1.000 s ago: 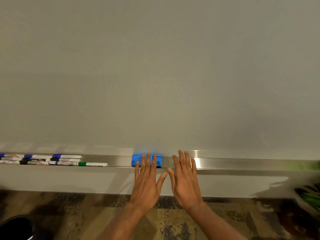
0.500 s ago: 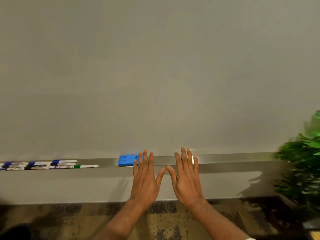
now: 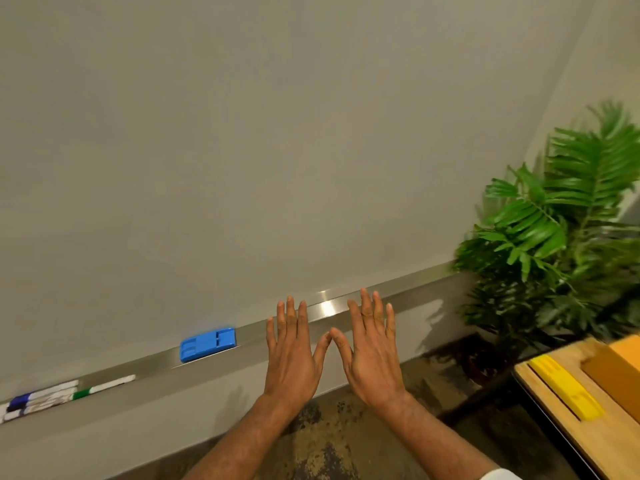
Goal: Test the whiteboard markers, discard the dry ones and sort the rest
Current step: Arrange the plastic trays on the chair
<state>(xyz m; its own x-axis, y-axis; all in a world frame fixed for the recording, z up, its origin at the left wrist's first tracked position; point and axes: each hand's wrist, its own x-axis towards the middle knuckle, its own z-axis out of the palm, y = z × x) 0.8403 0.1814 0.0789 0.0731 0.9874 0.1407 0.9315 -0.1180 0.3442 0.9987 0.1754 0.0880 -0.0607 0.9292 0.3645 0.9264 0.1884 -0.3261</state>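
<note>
A blank whiteboard (image 3: pixel 242 150) fills most of the head view. Along its lower edge runs a metal tray (image 3: pixel 408 287). Several markers (image 3: pixel 41 400) lie in the tray at the far left, blue-capped and dark-capped, with a green-capped marker (image 3: pixel 104 389) at the right end of the group. A blue eraser (image 3: pixel 207 344) rests in the tray left of my hands. My left hand (image 3: pixel 292 351) and my right hand (image 3: pixel 372 348) are held up side by side in front of the tray, fingers straight and spread, thumb tips nearly touching. Neither holds anything.
A green potted plant (image 3: pixel 561 230) stands at the right end of the board. A wooden table (image 3: pixel 568 424) juts in at the lower right, with a yellow block (image 3: pixel 564 389) and orange-brown pieces on it. Patterned floor lies below.
The view has swung to the right and tilted, so the markers and eraser slid left and the plant and table came in. Both hands stay flat and spread.
</note>
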